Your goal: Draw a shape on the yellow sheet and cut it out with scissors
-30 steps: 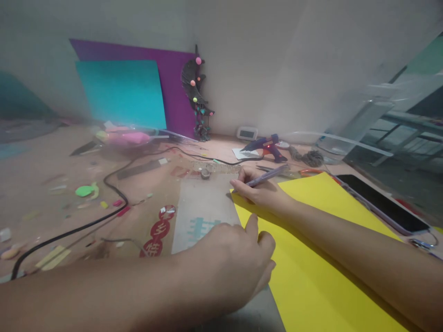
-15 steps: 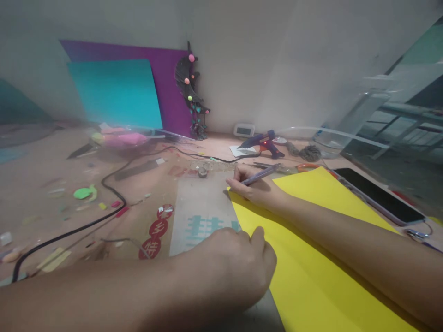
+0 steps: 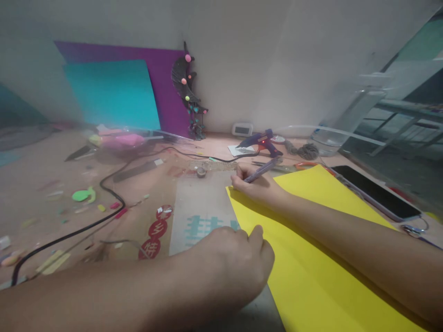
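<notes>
A sheet of yellow paper lies on the right half of the work surface, over a cardboard sheet with printed marks. My right hand rests near the paper's far left corner, with a pen held between thumb and fingers. The pen's tip is hidden behind the fingers. At the paper's left edge, my left hand is closed with its fingers curled downward. Its fingertips are hidden, so I cannot see what they grip.
A hot glue gun with a lit red light stands at the back, its black cord curving left. Scissors lie beyond the paper, a phone to its right. A dark crescent decoration leans by purple and teal sheets.
My right hand has slid slightly along the paper's far left corner, and the pen stands a little steeper. My left hand stays at the paper's edge. The whole view has shifted slightly.
</notes>
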